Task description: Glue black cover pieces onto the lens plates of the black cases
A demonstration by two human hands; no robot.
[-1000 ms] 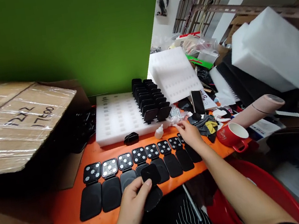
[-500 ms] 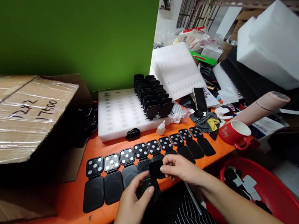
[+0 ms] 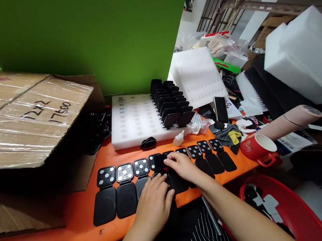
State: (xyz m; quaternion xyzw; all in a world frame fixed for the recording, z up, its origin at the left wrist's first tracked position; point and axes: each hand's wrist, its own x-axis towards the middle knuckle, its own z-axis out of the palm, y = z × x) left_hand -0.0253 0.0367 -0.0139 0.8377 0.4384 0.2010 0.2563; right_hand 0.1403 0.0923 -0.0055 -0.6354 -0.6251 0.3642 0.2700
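Observation:
My right hand (image 3: 183, 166) pinches a small black square pad (image 3: 159, 161) over the upper row of dotted black squares. My left hand (image 3: 155, 202) lies palm down with its fingers extended, over a lower black plate and partly hiding it. Along the orange table (image 3: 84, 234) runs a row of hinged black pieces, each with a square bearing light round dots (image 3: 124, 172) above a smooth black plate (image 3: 126, 200). The pieces beneath my hands are partly hidden.
Behind the row, a white foam block (image 3: 136, 120) holds upright black plates (image 3: 170, 102). A cardboard box (image 3: 25, 113) stands left. At right are a red mug (image 3: 257, 148), a pink bottle (image 3: 292, 121), a cloth (image 3: 226, 134) and a red basin (image 3: 299, 204).
Both hands have moved forward over the row. The black pad in my right hand has gone up to the dotted squares, and my left hand has let go of the dark piece. The view has shifted slightly.

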